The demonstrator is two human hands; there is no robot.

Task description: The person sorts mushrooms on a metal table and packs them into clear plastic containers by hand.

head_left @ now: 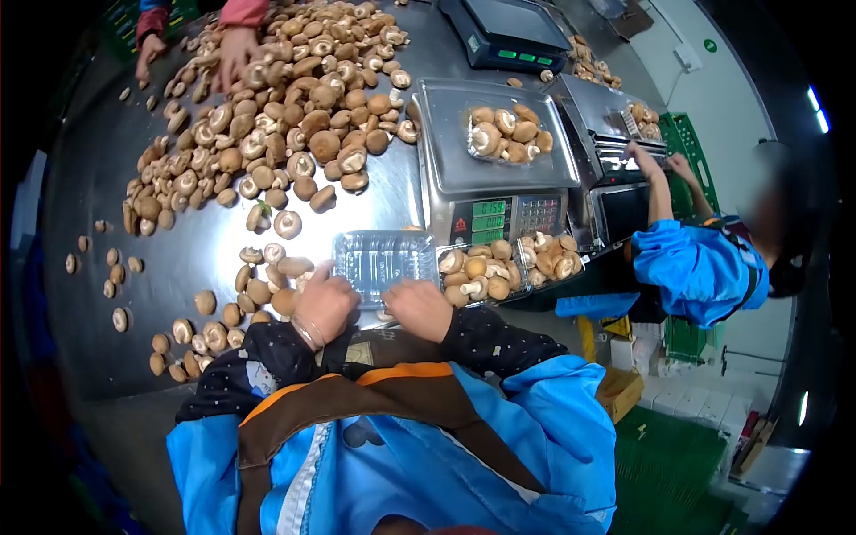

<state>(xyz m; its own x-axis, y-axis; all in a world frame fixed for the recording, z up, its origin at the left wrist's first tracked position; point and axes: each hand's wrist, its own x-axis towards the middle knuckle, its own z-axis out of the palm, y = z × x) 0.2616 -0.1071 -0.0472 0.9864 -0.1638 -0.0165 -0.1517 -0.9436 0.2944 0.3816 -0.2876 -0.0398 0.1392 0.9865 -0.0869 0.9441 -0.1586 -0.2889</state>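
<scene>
A clear plastic tray [383, 254] with nothing in it lies on the metal table right in front of me. My left hand [325, 303] is at the tray's left side, its fingers curled against the edge, close to several loose mushrooms [260, 291]. Over the near right corner of the tray, my right hand [419, 308] has its fingers bent onto the rim. Just right of that hand stand a filled tray of mushrooms [481, 270] and a second filled tray [551, 259]. The fingertips of both hands are partly hidden.
A big mushroom pile [285, 116] covers the table's far side, where another person's hands [236, 58] reach in. A weighing scale [486, 201] bears a tray of mushrooms [510, 134]. Another scale [506, 36] stands behind. At right, a person in blue [700, 267] works at a metal machine [615, 152].
</scene>
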